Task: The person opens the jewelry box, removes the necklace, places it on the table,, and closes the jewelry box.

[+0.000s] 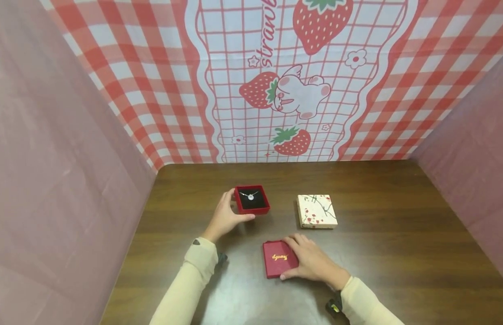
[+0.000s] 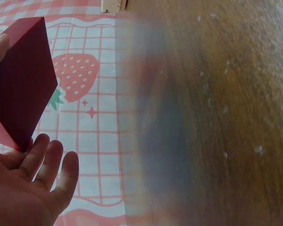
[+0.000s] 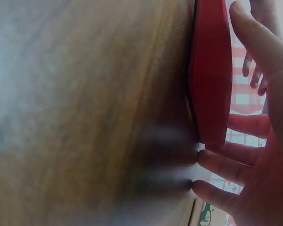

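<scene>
My left hand holds a small open red jewelry box between thumb and fingers. Inside, a silver necklace with a round pendant lies on a black insert. In the left wrist view the red box shows its underside, raised off the table. Flat on the table lies the red box lid with gold lettering. Across its right side, my right hand grips it, thumb at the near edge and fingers at the far corner. The right wrist view has the lid edge-on, lower fingertips right at the tabletop.
A cream box with a red blossom and branch pattern sits to the right, beyond the right hand. The brown wooden table ends at a strawberry-patterned cloth behind. Pink cloth walls stand at both sides.
</scene>
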The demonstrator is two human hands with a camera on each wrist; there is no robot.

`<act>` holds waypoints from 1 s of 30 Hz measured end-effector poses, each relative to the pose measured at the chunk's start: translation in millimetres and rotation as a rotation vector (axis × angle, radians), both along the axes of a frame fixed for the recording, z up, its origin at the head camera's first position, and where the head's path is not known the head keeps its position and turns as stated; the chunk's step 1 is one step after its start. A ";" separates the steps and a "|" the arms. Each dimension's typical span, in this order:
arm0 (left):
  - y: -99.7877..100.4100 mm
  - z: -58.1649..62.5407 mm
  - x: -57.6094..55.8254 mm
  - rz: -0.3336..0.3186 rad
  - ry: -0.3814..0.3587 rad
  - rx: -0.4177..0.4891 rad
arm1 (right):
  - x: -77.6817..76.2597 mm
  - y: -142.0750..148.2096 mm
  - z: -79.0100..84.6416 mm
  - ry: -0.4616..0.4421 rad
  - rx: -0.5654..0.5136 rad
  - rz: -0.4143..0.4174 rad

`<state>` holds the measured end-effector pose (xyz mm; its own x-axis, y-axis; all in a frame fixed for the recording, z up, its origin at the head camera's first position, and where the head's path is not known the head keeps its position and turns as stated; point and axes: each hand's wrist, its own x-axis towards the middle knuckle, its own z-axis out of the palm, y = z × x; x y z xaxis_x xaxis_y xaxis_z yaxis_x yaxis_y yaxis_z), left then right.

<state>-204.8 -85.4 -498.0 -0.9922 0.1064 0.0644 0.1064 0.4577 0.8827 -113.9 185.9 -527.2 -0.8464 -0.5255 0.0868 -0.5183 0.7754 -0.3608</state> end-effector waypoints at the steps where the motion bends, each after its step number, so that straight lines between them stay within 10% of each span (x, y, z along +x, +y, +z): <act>1: -0.2 -0.1 -0.1 -0.001 0.002 -0.006 | -0.2 0.0 0.1 0.000 -0.005 -0.001; 30: -2.9 1.9 1.5 -0.004 -0.014 0.013 | -37.4 4.1 27.5 0.060 -0.182 -0.065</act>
<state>-203.3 -88.3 -496.1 -0.9925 0.1100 0.0524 0.0964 0.4459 0.8899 -151.3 190.0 -499.7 -0.8682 -0.4413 0.2268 -0.4945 0.7324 -0.4681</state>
